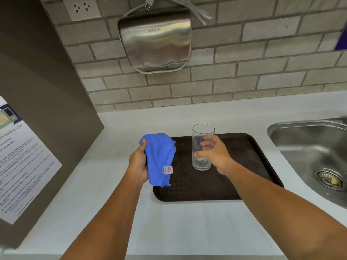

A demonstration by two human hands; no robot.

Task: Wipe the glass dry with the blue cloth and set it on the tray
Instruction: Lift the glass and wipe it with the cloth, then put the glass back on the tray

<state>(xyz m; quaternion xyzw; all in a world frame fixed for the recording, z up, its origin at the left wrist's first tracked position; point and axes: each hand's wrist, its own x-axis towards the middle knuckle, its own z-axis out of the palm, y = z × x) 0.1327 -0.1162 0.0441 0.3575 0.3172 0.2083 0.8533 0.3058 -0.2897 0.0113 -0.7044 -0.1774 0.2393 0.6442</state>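
A tall clear glass [202, 136] stands upright over the dark brown tray [249, 152], with my right hand [216, 156] wrapped around its lower half. Whether its base rests on the tray or hangs just above it I cannot tell. My left hand [138, 163] grips a bunched blue cloth [159, 158] with a small white label, held over the tray's left edge. Cloth and glass are apart, a hand's width between them.
The tray lies on a white counter [187, 222]. A steel sink [315, 152] with a drain sits to the right. A metal hand dryer [155, 40] hangs on the brick wall behind. A dark side panel with a printed notice [20, 162] stands on the left.
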